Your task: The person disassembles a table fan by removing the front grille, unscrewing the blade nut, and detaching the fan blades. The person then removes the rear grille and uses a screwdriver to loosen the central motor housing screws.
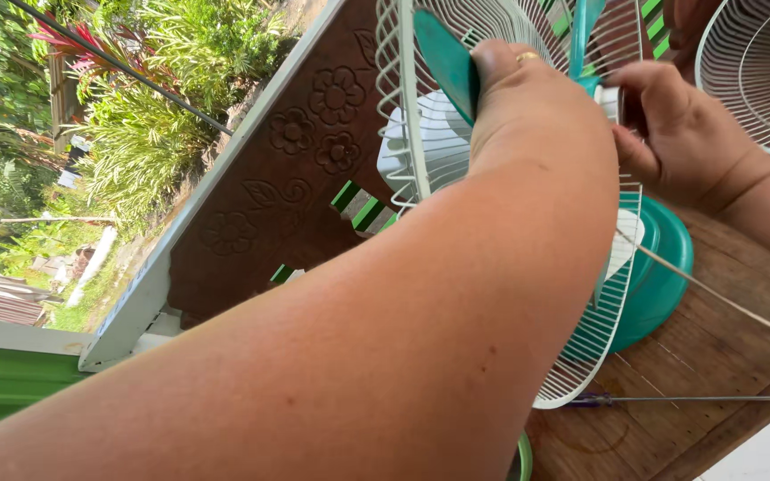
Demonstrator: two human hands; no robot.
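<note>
Currently: left hand [528, 98] clamped on teal fan blade [446, 62], steadying it inside white wire guard [599, 330]. Right hand [670, 134] pinches the hub cap [608, 100]; best kept square while turning. Screwdriver [670, 400] lies on wooden table [715, 356].

Wire grille [599, 294] & teal blades [446, 58] block hub; tabletop [715, 347] right free.

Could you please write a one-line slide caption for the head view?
Left hand grips a teal fan blade while right hand pinches the hub inside the white rear grille.

carved brown panel [287, 169], wooden table [715, 356], sunlit greenery [153, 107]
</note>
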